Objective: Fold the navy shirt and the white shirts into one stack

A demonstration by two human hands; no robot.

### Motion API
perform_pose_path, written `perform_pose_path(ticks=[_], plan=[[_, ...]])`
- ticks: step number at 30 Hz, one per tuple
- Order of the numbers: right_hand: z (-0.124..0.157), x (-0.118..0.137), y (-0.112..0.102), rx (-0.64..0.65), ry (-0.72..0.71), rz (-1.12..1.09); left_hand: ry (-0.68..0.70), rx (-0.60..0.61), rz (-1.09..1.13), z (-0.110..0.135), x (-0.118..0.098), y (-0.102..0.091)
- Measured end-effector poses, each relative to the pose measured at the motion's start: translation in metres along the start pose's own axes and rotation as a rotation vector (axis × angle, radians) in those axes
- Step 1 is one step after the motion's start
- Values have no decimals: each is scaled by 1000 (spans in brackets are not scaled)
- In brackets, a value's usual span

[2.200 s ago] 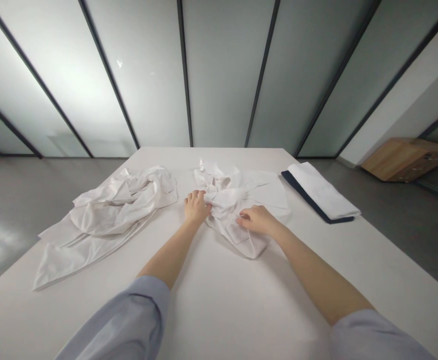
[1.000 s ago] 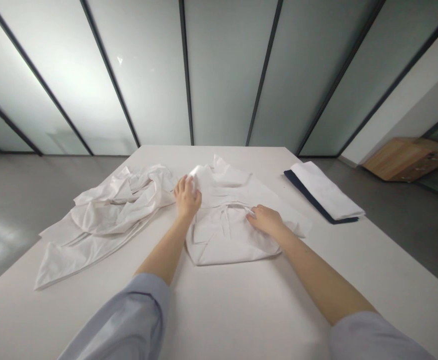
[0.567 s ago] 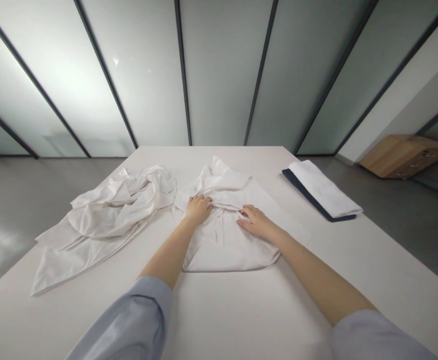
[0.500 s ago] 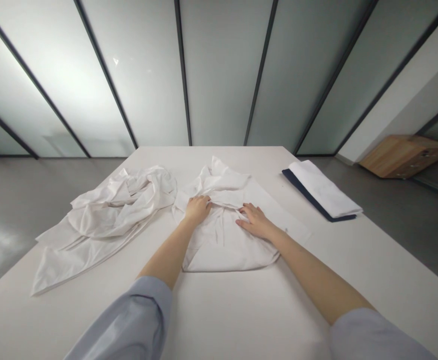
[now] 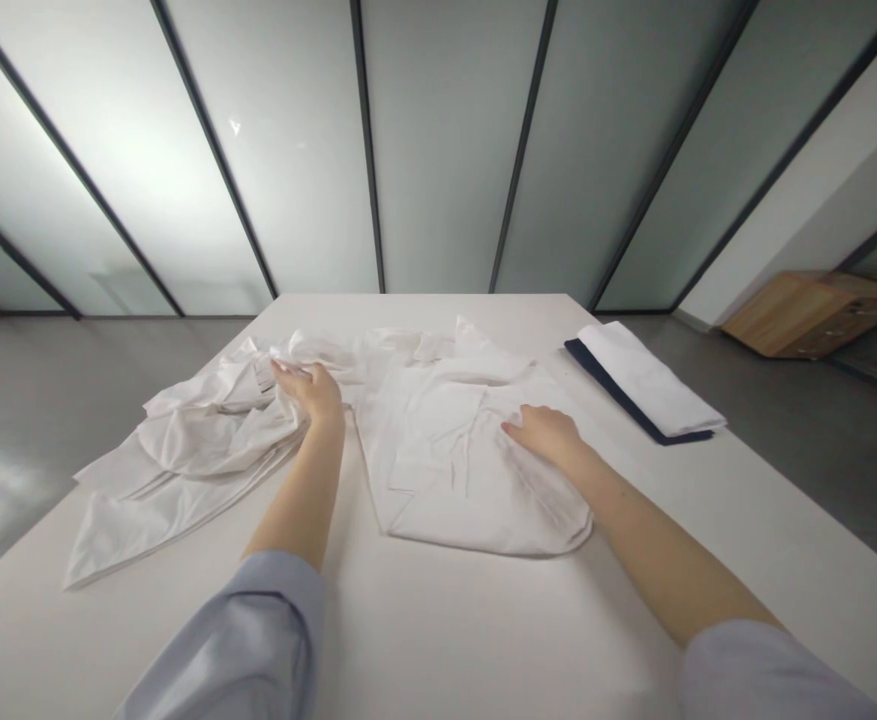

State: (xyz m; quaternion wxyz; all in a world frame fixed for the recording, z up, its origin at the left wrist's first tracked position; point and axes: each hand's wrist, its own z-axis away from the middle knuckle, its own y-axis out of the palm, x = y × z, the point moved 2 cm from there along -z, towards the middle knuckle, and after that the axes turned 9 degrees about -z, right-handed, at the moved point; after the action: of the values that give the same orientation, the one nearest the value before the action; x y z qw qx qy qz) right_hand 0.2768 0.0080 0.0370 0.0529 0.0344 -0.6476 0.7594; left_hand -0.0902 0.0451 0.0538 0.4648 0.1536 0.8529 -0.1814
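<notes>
**White on white, with an edge easily lost**

I watch through the head camera from afar. A thin, plain white fabric garment (image 5: 438, 490), loosely spread, lies mid-table in front of the person, its near edge rounded towards the right. Its far left part runs up to a crumpled heap of slightly glossy white cloth (image 5: 205, 435); I can't make out whether the two touch or overlap there.

The person's hands are well apart. The left hand (image 5: 307, 388) is at the right side of the heap, fingers pointing away and leftward; I can't tell whether they grip cloth, or which piece. The right hand (image 5: 547, 434) is at the garment's right half, fingers bent, perhaps pinching a fold; I can't confirm that either.

My worry is the left side: with so little contrast, a pull there could drag the heap along with the garment. Lifting the right hand carelessly could bunch the thin layers and deepen the creases near it.

Farther right on the smooth white table (image 5: 483, 640), a neatly folded white cloth (image 5: 648, 380) lies over a folded navy cloth (image 5: 620, 391). A wide rightward sweep of the right arm could knock that stack askew.
</notes>
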Motion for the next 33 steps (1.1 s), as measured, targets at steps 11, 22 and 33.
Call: perform_pose_path(ticks=[11, 22, 33], plan=[[-21, 51, 9, -109, -608, 2, 581, 961, -706, 83, -7, 39], [-62, 65, 13, -39, -487, -93, 326, 1020, -509, 77, 9, 43], [-70, 45, 20, -147, -419, -377, 309, 1013, -490, 76, 14, 44]])
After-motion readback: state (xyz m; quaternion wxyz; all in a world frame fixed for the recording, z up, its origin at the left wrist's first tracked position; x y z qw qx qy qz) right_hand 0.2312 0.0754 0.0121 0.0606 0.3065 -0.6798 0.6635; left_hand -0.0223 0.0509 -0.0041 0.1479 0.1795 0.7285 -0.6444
